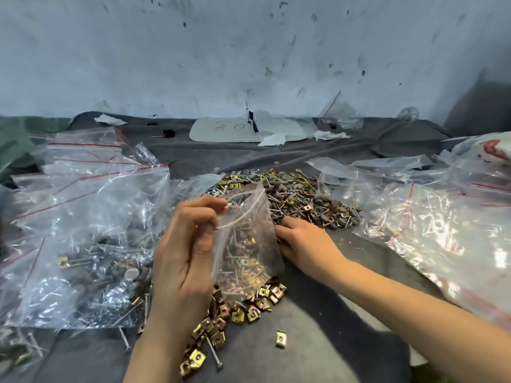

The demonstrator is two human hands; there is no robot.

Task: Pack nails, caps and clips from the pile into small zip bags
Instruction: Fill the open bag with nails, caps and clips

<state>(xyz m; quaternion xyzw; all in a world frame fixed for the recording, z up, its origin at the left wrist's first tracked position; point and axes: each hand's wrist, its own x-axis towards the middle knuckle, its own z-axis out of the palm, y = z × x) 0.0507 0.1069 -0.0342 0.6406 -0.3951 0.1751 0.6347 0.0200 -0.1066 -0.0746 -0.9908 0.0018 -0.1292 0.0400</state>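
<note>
L hand (182, 252) pinches the top edge of a small clear zip bag (246, 244) w/ thumb and fingers closed on the plastic. The bag hangs upright and its mouth is open at the top. Inside it you can see thin nails and some gold clips, piled in the lower half.

R hand (301, 241) is just beside the bag, on its right side. Its fingers go behind the bag and into the pile, so can't tell if it holds anything.

The bag's bottom touches a little heap of gold clips (237, 310) on the gray cloth (318, 341). One clip (281, 339) lies alone, near the heap. A long nail (214, 355) lies by the clips next to the L wrist.

Behind the bag is the big pile (293, 194) of nails, dark round caps and clips, all mixed up.

On the left are big clear bags (88, 217) w/ red zip lines, w/ nails and caps in them. On the right are more shiny bags (431, 222). Far back, by the dirty white wall (249, 51), lies a white sheet (229, 131) w/ some writing on it.
</note>
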